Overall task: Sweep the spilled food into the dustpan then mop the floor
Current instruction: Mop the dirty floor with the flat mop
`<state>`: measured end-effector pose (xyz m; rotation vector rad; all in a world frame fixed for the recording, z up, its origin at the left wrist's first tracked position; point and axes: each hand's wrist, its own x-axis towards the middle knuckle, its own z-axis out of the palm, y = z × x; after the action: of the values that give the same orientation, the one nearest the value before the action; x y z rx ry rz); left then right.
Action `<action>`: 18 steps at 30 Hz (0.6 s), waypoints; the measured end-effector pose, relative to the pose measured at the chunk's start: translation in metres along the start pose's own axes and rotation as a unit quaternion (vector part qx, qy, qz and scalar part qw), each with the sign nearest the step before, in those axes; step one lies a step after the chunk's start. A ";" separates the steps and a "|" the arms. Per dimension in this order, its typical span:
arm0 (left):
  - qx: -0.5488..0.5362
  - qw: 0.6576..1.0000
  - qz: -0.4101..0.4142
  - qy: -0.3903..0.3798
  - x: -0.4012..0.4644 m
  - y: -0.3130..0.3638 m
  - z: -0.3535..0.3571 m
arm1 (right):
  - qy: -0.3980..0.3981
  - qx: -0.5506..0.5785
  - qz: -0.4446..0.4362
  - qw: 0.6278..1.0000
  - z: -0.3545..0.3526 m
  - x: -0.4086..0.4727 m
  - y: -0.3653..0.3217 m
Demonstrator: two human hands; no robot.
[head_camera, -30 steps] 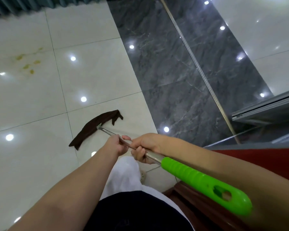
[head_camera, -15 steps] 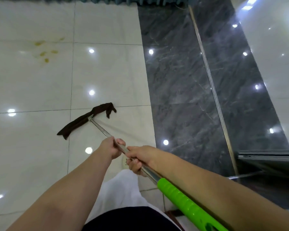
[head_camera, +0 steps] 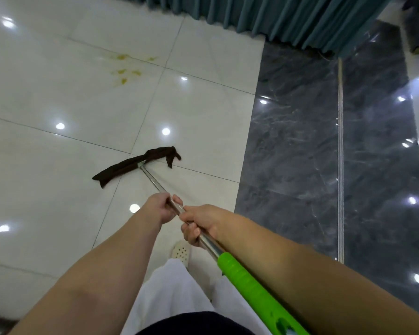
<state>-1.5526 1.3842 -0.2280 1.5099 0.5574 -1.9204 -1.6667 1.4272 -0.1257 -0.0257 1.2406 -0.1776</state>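
1. White tiled floor (head_camera: pixel 58 97) filling the left and middle, glossy with round light reflections; dark grey marble strip (head_camera: pixel 300 141) along the right, crossed by a thin metal rail (head_camera: pixel 340 141)
2. Teal pleated curtain (head_camera: pixel 288 18) hanging along the far edge, hem just above the floor
3. Mop (head_camera: pixel 155 182) angled from near right to far left: green plastic grip (head_camera: pixel 249 286) nearest, metal shaft running on to a dark brown cloth head (head_camera: pixel 136 164) lying flat on the white tiles, across a grout line
4. Right hand (head_camera: pixel 201 223) wrapped around the metal shaft just beyond the green grip, fingers curled under it
5. Left hand (head_camera: pixel 161 206) gripping the same shaft just farther along, thumb on top, nearly touching the right hand
6. White perforated shoe (head_camera: pixel 180 252) on the tile below the hands, under white trousers
7. Yellowish food stains (head_camera: pixel 126 68) scattered on the white tiles, well beyond the mop head, far left of centre, apart from it
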 end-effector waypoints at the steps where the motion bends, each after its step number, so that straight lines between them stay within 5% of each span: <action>1: -0.009 1.000 0.001 0.001 0.002 0.001 -0.002 | -0.002 -0.009 0.005 1.000 0.000 0.000 -0.003; 8: -0.108 0.994 0.024 0.010 0.011 -0.025 -0.013 | -0.018 -0.129 0.057 0.990 -0.017 -0.003 -0.007; 18: -0.192 0.980 0.055 0.004 0.016 -0.151 0.037 | 0.039 -0.279 0.054 0.958 -0.123 -0.063 0.013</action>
<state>-1.6867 1.4643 -0.2412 1.2710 0.7811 -1.6112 -1.8006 1.4585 -0.1085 -0.4425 1.3335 0.2738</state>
